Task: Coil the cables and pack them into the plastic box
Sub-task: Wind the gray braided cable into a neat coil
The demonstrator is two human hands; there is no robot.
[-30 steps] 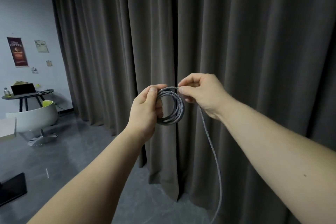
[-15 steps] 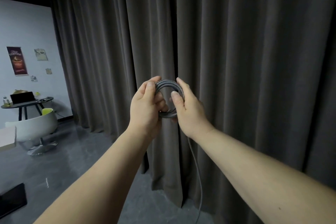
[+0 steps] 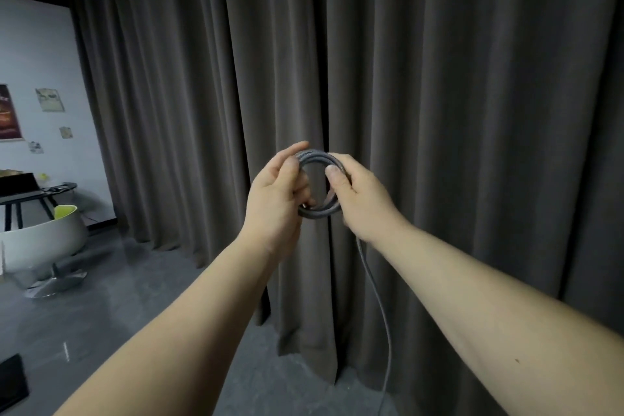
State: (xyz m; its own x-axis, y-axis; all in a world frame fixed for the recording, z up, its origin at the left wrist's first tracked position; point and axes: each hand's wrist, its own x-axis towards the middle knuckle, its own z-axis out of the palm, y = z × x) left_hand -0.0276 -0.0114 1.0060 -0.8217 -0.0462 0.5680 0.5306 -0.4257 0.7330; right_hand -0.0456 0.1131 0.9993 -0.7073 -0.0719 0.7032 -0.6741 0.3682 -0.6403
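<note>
The right hand point(image 3: 364, 203) has returned to the coil point(image 3: 319, 186), laying another loop. Both it and the left hand point(image 3: 277, 199) grip it; a tail point(image 3: 378, 297) still hangs uncoiled.

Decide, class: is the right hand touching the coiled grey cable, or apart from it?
Touching. The head view shows the right hand with thumb and fingers closed round the coiled cable on its right side, no gap visible.

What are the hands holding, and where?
Both grip one grey cable: left hand on the coil's left side, right hand on its right side.
</note>
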